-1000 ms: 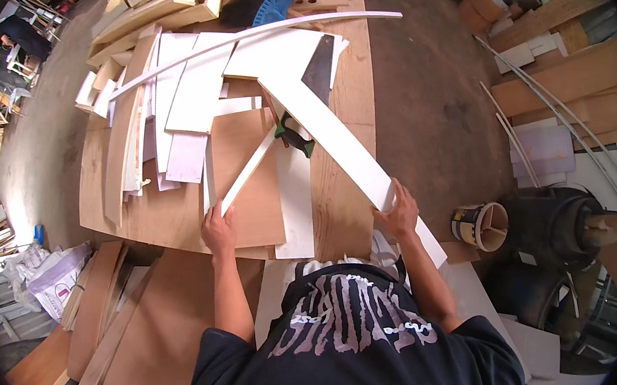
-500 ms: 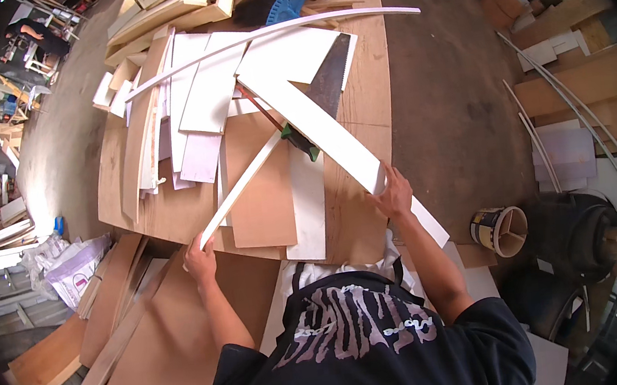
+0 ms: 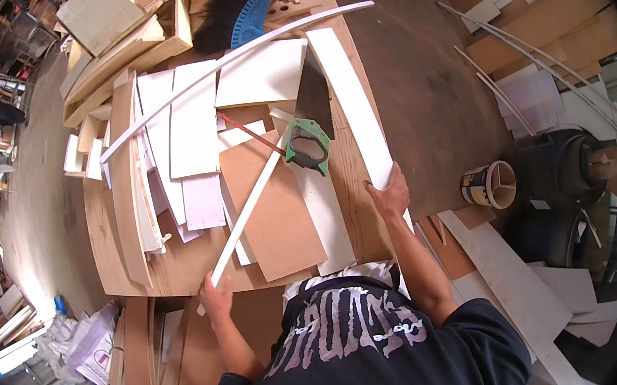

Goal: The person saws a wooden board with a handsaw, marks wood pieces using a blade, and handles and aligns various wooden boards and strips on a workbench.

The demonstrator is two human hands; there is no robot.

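Observation:
My left hand (image 3: 218, 298) is closed around the near end of a narrow white strip (image 3: 252, 197), which slants over the workbench toward its middle. With my right hand (image 3: 390, 194) I grip a wider white board (image 3: 349, 96) near its lower part; it lies along the bench's right edge. Between the two pieces sits a handsaw with a green and black handle (image 3: 322, 162), its dark blade (image 3: 313, 103) pointing away. A thin red rod (image 3: 252, 133) reaches toward the handle. Under the strip lie a brown panel (image 3: 277, 219) and a white panel (image 3: 329, 217).
White panels (image 3: 194, 122) and boards cover the left of the workbench (image 3: 114, 253), with a long thin strip (image 3: 232, 60) across them. At the back are a blue toothed piece (image 3: 250, 18) and wooden frames (image 3: 122, 58). A bucket (image 3: 488, 186) stands on the floor at right.
The wide white board has swung from a diagonal across the bench to its right edge, uncovering the saw handle. My left hand keeps hold of the narrow strip. The whole view has shifted.

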